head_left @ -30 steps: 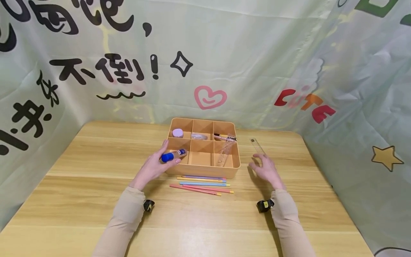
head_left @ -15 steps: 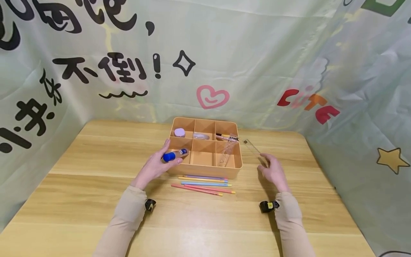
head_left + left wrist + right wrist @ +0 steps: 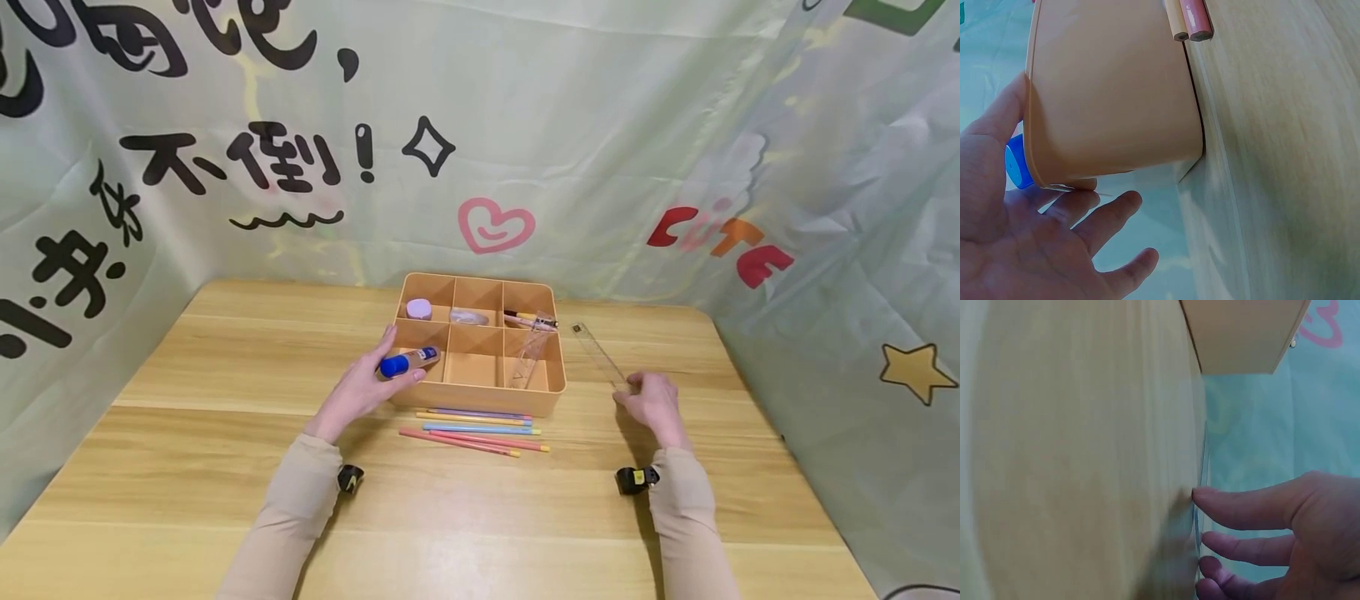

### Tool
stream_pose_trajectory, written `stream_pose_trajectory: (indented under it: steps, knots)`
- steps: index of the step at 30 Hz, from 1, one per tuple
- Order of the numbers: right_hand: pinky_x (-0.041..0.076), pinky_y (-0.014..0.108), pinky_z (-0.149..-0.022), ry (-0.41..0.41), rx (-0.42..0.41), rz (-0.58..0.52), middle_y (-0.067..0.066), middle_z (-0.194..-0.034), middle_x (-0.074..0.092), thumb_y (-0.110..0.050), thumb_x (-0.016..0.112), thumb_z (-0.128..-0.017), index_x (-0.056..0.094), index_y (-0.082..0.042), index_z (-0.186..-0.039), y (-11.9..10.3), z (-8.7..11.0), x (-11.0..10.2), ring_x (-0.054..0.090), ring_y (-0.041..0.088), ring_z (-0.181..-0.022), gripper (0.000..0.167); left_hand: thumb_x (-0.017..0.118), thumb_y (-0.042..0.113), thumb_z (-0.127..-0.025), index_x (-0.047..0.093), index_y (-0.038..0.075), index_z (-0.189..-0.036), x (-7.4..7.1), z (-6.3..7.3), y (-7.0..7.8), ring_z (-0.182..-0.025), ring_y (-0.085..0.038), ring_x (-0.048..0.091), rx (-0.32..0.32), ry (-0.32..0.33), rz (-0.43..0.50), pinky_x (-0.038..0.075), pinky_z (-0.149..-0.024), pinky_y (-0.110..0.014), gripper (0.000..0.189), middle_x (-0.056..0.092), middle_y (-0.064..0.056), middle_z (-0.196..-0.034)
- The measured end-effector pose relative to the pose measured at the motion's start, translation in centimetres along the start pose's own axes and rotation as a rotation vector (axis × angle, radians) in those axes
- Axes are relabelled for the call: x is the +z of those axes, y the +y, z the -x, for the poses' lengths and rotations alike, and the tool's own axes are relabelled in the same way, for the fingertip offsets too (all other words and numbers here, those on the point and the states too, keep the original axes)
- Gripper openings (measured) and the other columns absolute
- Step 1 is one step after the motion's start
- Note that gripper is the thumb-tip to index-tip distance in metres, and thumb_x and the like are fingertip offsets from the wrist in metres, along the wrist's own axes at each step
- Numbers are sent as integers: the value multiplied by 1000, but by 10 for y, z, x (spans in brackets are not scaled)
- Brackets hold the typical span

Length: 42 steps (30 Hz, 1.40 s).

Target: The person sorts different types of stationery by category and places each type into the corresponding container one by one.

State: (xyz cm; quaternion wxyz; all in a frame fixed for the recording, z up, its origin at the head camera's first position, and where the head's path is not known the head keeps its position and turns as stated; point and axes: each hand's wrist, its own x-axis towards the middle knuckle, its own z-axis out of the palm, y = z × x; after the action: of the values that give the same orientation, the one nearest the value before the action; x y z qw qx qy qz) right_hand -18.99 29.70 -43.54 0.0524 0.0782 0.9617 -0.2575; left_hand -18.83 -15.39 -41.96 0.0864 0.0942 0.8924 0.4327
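Note:
A tan six-compartment organizer box point(image 3: 474, 400) stands on the wooden table. My left hand point(image 3: 358, 390) rests at its front left corner, thumb at the front rim and fingers loosely extended along the side wall. The left wrist view shows that hand point(image 3: 1054, 231) with its fingers spread. Just inside that corner leans a blue-capped tube point(image 3: 408, 362) with a clear body. Right of the box, a clear ruler point(image 3: 597, 353) lies slanting on the table. My right hand point(image 3: 654, 406) pinches its near end; thumb and fingertips point(image 3: 1210, 495) are low at the tabletop.
Pink, blue, yellow and purple pencils point(image 3: 480, 429) lie before the box. Its compartments hold a lilac round-cornered item point(image 3: 418, 309), a pale oval item point(image 3: 468, 317), several pens point(image 3: 521, 319) and another clear ruler point(image 3: 528, 360). A printed cloth point(image 3: 600, 125) hangs behind the table.
My right hand has moved right and toward me, to the ruler's near end, and more of the ruler shows. The ruler's far end shifted slightly leftward. My left hand stays at the box corner.

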Motion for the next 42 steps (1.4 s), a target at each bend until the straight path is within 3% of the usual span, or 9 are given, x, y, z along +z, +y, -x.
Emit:
stream_pose_trajectory:
  steps: [6, 12, 18, 23, 27, 31, 34, 42]
  knots:
    - [47, 54, -98, -44, 42, -35, 33, -122, 62, -21, 66, -94, 59, 14, -123, 2, -1, -6, 57, 45, -112, 47, 64, 55, -94, 4, 19, -163, 0, 0, 1, -150, -49, 25, 3, -7, -8, 26, -120, -64, 98, 7, -13, -170]
    - [52, 47, -89, -86, 68, -65, 28, -114, 65, -25, 69, -93, 59, 12, -119, 2, 0, -10, 61, 37, -103, 46, 63, 57, -94, 4, 18, -163, 1, -1, 0, -149, -50, 25, 1, -3, -11, 26, -120, -64, 98, 9, -16, -169]
    - [47, 28, -68, -23, 5, -127, 10, -84, 67, -20, 71, -90, 67, 6, -100, 8, 4, -2, 59, 18, -76, 28, 63, 56, -94, 5, 17, -163, 1, 0, -1, -150, -49, 25, 8, -3, -8, 26, -120, -63, 98, 9, -15, -170]
    - [44, 24, -67, 40, -40, -218, 7, -82, 66, -17, 66, -92, 68, 6, -97, 10, 7, 2, 54, 12, -76, 24, 64, 56, -94, 5, 17, -163, 1, 0, 0, -150, -49, 25, 7, 3, 3, 27, -121, -63, 98, 9, -14, -170]
    - [43, 20, -68, 77, -5, -364, 0, -84, 69, -17, 64, -96, 68, 9, -104, 12, 8, 4, 56, 6, -79, 27, 64, 55, -94, 5, 18, -163, 1, 0, 1, -150, -49, 26, 3, 3, -3, 27, -121, -63, 98, 9, -15, -170]
    - [46, 14, -70, 133, 79, -626, -14, -72, 72, -11, 59, -99, 66, 6, -106, 13, 7, 7, 64, 0, -71, 20, 63, 57, -94, 4, 18, -163, 0, -1, 2, -148, -50, 30, -6, 5, -13, 30, -119, -63, 99, 18, -24, -166]
    - [49, 13, -70, 183, 114, -777, -17, -66, 71, -7, 57, -100, 64, 4, -107, 14, 7, 9, 67, 0, -66, 16, 64, 57, -93, 4, 19, -163, 0, -1, 4, -146, -50, 33, -8, 6, -9, 32, -118, -63, 100, 23, -28, -164]
    - [49, 13, -58, 261, 148, -962, -15, -62, 69, -2, 53, -100, 54, 12, -127, 15, 5, 12, 66, -1, -59, 30, 65, 54, -93, 4, 19, -163, 0, 1, 3, -149, -50, 28, -6, 1, -2, 28, -120, -63, 99, 16, -22, -167]
